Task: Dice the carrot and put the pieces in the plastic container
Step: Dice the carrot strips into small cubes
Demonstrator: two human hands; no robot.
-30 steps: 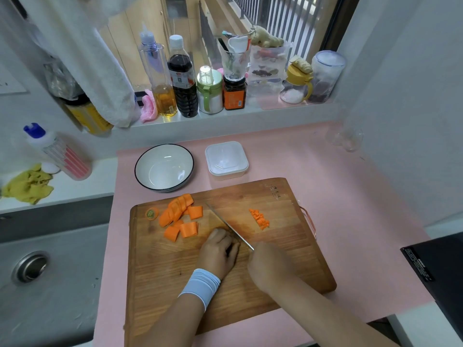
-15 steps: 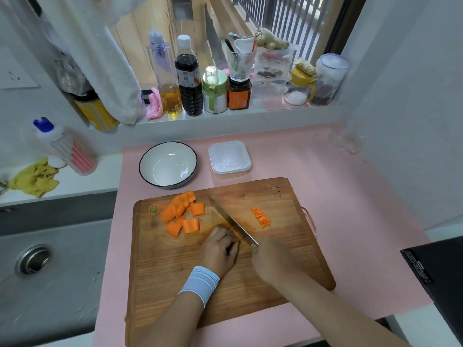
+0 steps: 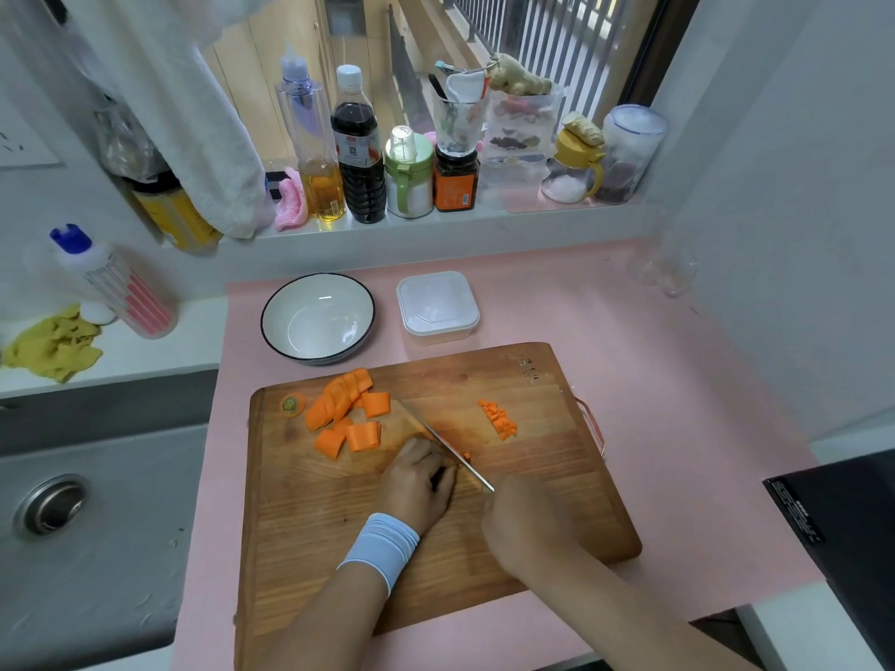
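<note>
On the wooden cutting board (image 3: 557, 501) lie several orange carrot slabs (image 3: 346, 411) at the upper left, next to the cut carrot top (image 3: 292, 404). A small heap of diced carrot (image 3: 500, 418) sits at the upper right. My left hand (image 3: 417, 481), with a white wristband, curls its fingers down over a carrot piece that is mostly hidden. My right hand (image 3: 525, 523) grips the handle of a knife (image 3: 443, 443), whose blade rests edge-down against my left fingers, with a few orange bits beside it. The closed plastic container (image 3: 437, 302) stands behind the board.
An empty white bowl (image 3: 318, 318) sits left of the container on the pink mat (image 3: 678, 380). Bottles and jars line the window sill (image 3: 436, 220). A steel sink (image 3: 72, 525) lies to the left, a black box (image 3: 842, 530) to the right.
The knife blade has shifted a little along the hidden carrot piece, and a few fresh orange bits show beside it. My left hand stays curled on the piece. The camera has drifted slightly.
</note>
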